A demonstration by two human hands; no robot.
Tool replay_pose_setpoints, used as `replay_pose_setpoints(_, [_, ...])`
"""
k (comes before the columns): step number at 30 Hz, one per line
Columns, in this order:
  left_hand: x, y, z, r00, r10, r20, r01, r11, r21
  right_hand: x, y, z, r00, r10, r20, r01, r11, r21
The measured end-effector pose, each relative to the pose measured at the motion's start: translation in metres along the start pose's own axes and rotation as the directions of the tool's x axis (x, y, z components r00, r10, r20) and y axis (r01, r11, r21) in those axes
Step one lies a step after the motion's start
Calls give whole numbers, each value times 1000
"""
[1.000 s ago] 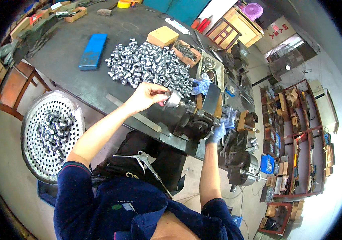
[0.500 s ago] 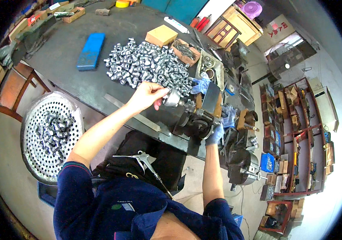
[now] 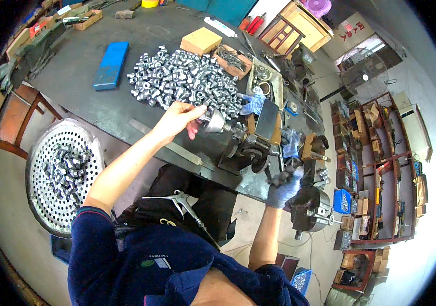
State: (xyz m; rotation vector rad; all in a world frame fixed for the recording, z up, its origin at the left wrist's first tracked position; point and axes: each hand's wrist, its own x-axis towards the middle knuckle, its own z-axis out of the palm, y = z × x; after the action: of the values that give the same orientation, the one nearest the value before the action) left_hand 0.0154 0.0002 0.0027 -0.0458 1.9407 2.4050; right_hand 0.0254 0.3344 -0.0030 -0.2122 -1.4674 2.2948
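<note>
Lettering [image 3: 159, 257] on shirt [image 3: 111, 252], red wall characters [image 3: 359, 25]

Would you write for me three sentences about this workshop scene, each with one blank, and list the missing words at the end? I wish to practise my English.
The left hand is bare, but the right hand wears a ____.
The colour of the flat box left of the large pile of metal fittings is ____.
The round metal tray, holding a smaller heap of fittings, is pierced by many small ____.

Missing words: glove; blue; holes.
</note>
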Motion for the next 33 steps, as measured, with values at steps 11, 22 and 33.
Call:
replay_pose_setpoints(11, [-76,17,-82,980,30,-198,22,966,256,140,79,8,939,-338,69,345,928,-144])
replay_pose_setpoints(22, [-228,1,-194,786,386,-483,489,91,868,-1,-3,-1,991,-125,35,126,991,-33])
replay_pose_setpoints(33, [35,-62,11,956,292,-36,-63,324,944,55,87,-23,989,145,4,-145,989,34])
